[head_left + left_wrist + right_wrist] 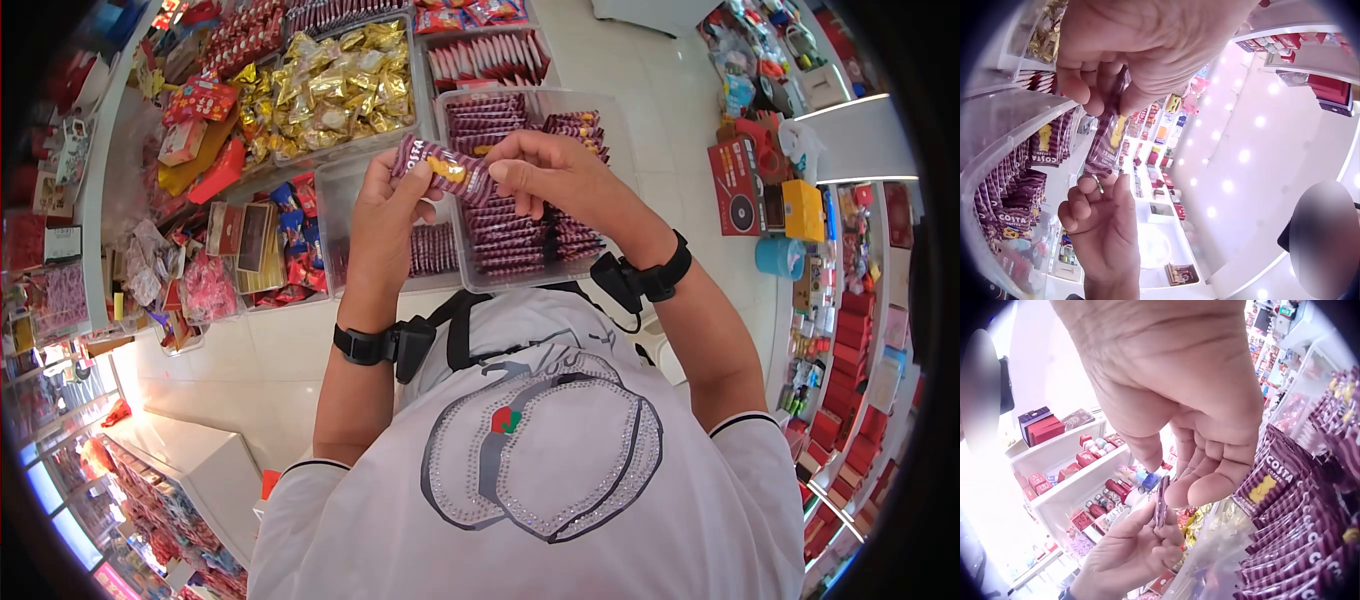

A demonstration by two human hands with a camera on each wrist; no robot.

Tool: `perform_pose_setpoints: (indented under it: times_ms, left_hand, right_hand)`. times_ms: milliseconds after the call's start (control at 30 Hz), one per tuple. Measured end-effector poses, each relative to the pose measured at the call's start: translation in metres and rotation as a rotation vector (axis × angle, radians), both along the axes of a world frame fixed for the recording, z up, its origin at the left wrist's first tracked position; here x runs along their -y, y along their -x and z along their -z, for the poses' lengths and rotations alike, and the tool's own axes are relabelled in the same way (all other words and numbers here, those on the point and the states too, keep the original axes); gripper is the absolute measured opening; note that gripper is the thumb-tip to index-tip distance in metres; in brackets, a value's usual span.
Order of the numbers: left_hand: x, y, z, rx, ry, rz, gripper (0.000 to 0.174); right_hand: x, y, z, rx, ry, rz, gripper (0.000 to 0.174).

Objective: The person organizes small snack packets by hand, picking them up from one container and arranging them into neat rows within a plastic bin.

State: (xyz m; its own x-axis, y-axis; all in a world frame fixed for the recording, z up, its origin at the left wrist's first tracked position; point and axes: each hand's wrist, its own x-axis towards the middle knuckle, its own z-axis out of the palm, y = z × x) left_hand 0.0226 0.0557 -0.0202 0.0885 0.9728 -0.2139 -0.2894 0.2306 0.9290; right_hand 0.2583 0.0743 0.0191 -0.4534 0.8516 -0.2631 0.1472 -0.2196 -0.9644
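A purple striped COSTA packet is held level between both hands above two clear bins. The left hand pinches its left end between thumb and fingers. At its right end, the right hand grips the edge with thumb and fingertips. In the left wrist view the packet hangs between the left hand and the right hand. The right wrist view shows the packet edge-on, with the left hand beyond the right hand. Rows of similar packets stand in the bin below.
The right bin and a lower left bin hold purple packets. Gold-wrapped sweets fill a bin behind. Red packets stand further back. Boxes and bags crowd the left; a blue bucket is at the right.
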Motion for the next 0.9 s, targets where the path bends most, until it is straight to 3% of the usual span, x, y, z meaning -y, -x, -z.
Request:
perform_pose_setpoints:
  times_ms: [233,433,633,900]
  left_hand:
    - [0.001,-0.004,0.001,0.083,0.049,0.065,0.024]
    - [0.004,-0.003,0.005,-0.142,0.010,0.191,0.027]
    - [0.006,0.006,0.006,-0.166,0.075,0.058,0.028]
    - [0.003,-0.002,0.001,-0.118,0.044,0.162,0.029]
  right_hand:
    - [0.001,-0.005,0.009,0.010,0.014,0.039,0.024]
    - [0.006,-0.013,0.015,0.128,-0.065,-0.001,0.021]
    - [-0.012,-0.041,0.006,0.202,-0.024,0.096,0.022]
    - [-0.011,-0.030,0.012,0.089,0.053,0.077,0.023]
